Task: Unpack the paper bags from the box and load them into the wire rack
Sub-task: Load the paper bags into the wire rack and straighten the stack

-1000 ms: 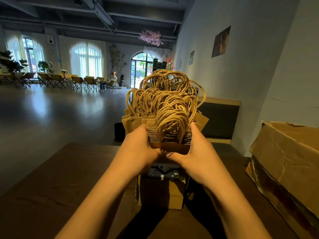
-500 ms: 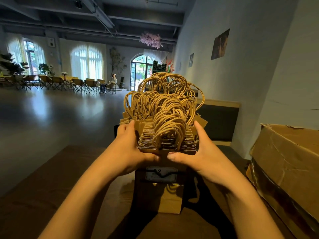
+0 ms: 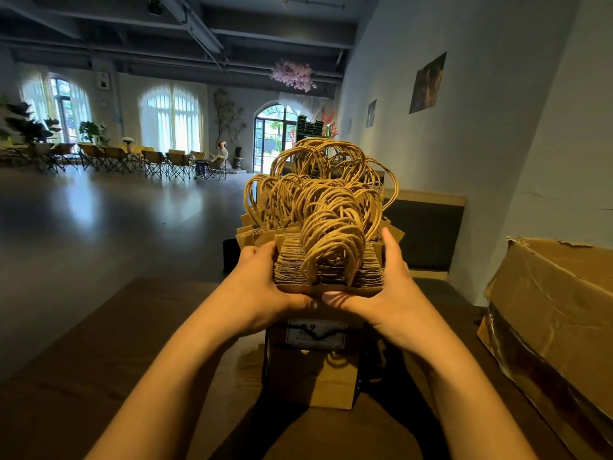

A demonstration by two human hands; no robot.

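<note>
Two hands clamp one thick bundle of paper bags [image 3: 328, 275] between them, and we hold it above a dark table [image 3: 99, 343]; our left hand [image 3: 262, 290] wraps the bundle's left side, fingers curled over the top edge and thumb tucked under the near face; our right hand [image 3: 388, 293] presses the right side with fingers reaching up along it and the thumb meeting the left thumb below; the bags stand upright, their folded tops toward us and their twisted paper handles [image 3: 331, 234] looping up in a dense tangle; more bags [image 3: 255, 232] of the same kind stand just behind, their handles arching higher; below our hands a single brown bag with a printed label [image 3: 316, 332] faces us, and dark uprights beside it may be the rack, though we cannot tell; a crumpled cardboard box [image 3: 557, 313] sits on the table's right edge, well apart from the bundle; folding chairs [image 3: 156, 161] line the far windows.
</note>
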